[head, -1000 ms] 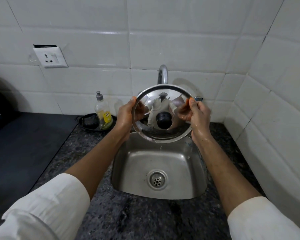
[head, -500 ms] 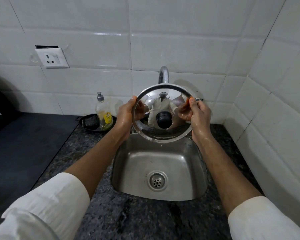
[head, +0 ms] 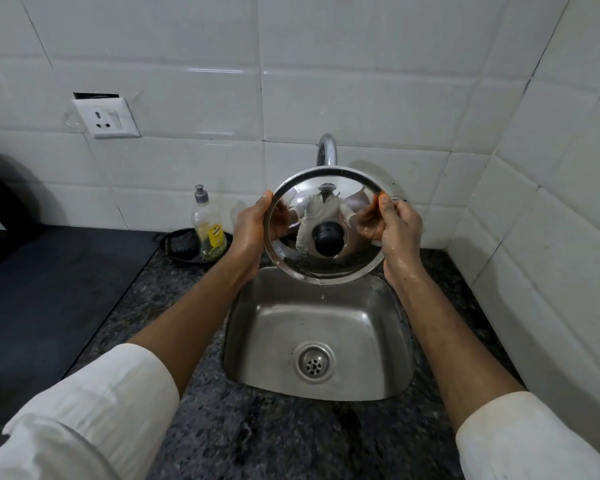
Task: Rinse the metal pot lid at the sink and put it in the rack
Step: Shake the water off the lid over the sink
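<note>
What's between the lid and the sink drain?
Nothing. In the head view the lid, held at its rim by the left hand and right hand, hangs over bare sink basin above the drain.

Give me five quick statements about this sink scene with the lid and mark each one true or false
1. Both hands hold the metal pot lid by its rim. True: the left hand and the right hand grip opposite edges.
2. The lid lies flat in the sink. False: it is held up on edge above the sink, in front of the tap.
3. The lid's black knob faces the person. True.
4. The soap bottle stands right of the sink. False: it stands to the left, on a dark tray.
5. A full dish rack stands beside the sink. False: no rack is in view.
</note>
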